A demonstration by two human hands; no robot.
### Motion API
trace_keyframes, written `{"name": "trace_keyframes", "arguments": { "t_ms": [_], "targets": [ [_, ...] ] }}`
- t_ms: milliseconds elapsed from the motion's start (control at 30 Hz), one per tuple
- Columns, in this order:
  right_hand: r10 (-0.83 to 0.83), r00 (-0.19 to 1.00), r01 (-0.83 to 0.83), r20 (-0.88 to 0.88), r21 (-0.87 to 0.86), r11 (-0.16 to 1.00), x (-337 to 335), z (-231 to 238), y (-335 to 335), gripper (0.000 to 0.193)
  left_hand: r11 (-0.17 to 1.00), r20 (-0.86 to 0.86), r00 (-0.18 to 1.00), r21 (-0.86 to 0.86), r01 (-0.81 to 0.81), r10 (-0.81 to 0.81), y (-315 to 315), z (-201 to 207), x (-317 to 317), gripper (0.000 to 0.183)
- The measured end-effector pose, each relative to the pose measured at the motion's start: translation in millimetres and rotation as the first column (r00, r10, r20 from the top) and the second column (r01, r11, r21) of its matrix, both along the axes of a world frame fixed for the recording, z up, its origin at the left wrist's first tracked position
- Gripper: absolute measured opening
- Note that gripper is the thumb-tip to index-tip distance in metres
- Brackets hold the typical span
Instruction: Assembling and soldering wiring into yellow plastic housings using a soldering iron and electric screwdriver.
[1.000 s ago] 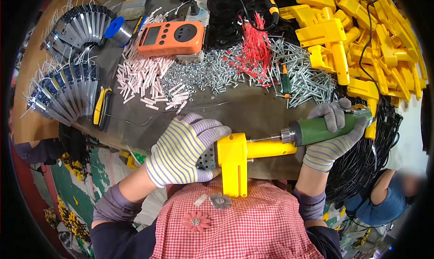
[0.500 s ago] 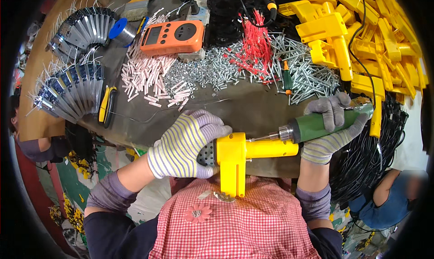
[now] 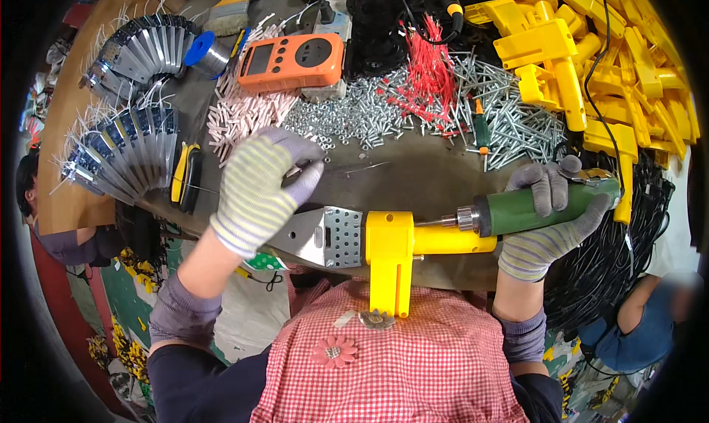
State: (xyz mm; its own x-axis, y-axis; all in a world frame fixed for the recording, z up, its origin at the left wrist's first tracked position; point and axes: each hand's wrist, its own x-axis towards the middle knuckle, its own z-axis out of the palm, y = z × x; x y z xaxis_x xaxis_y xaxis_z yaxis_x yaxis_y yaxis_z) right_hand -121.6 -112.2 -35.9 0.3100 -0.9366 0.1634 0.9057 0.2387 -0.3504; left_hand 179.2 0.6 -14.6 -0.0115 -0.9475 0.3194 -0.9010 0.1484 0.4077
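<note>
My left hand (image 3: pixel 255 186), in a striped glove, is raised off the work, its thumb and forefinger drawn together beside the pile of small metal nuts (image 3: pixel 310 124). Whatever its fingertips pinch is too small to make out. My right hand (image 3: pixel 538 257) wraps round a green electric screwdriver (image 3: pixel 506 212) lying level. The screwdriver's bit reaches the right side of a yellow plastic housing (image 3: pixel 390 253) at the table's near edge. Left of that housing a perforated metal plate (image 3: pixel 342 238) sticks out, partly hidden behind my left wrist.
Pink tubes (image 3: pixel 251 101), red-tipped wires (image 3: pixel 432 68) and screws (image 3: pixel 509 120) lie in heaps, with an orange meter (image 3: pixel 292 61) behind. Wired metal plates (image 3: pixel 122 153) fan out at left, near yellow-black pliers (image 3: pixel 185 175). Yellow housings (image 3: pixel 546 53) pile up at right; another person (image 3: pixel 639 327) sits beyond.
My left hand has let go of the yellow housing and moved up and left to the nuts, uncovering the metal plate. My right hand still grips the screwdriver against the housing.
</note>
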Motion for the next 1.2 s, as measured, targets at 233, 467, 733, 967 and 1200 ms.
{"name": "trace_keyframes", "arguments": {
  "t_ms": [233, 467, 733, 967, 1200],
  "targets": [
    [-0.057, 0.998, 0.058, -0.01, 0.06, 0.997, -1.4, 8.6, 10.7, 0.058, 0.971, 0.668, 0.713, 0.229, 0.075, -0.212, -23.7, -2.5, -7.9, 0.01],
    [-0.081, 0.997, 0.081, 0.014, 0.012, 0.997, -8.6, 5.7, 15.7, 0.055, 0.993, 0.412, 0.904, 0.078, 0.09, -0.114, -26.9, 3.2, -10.9, 0.01],
    [-0.062, 0.998, 0.062, 0.003, 0.033, 0.998, -4.1, 5.4, 12.2, 0.049, 0.988, -0.31, 0.941, -0.039, -0.152, 0.133, 39.8, -19.8, -56.6, 0.013],
    [-0.079, 0.997, 0.078, 0.001, 0.156, 0.985, -1.5, 3.3, 8.4, 0.033, 0.997, -0.277, 0.961, -0.066, -0.041, 0.021, 39.9, -20.8, -48.1, 0.019],
    [-0.104, 0.993, 0.109, -0.05, 0.133, 0.985, -3.7, 4.7, 12.5, 0.026, 0.997, -0.291, 0.956, -0.073, -0.001, -0.02, 37.2, -23.2, -47.6, 0.019]
  ]
}}
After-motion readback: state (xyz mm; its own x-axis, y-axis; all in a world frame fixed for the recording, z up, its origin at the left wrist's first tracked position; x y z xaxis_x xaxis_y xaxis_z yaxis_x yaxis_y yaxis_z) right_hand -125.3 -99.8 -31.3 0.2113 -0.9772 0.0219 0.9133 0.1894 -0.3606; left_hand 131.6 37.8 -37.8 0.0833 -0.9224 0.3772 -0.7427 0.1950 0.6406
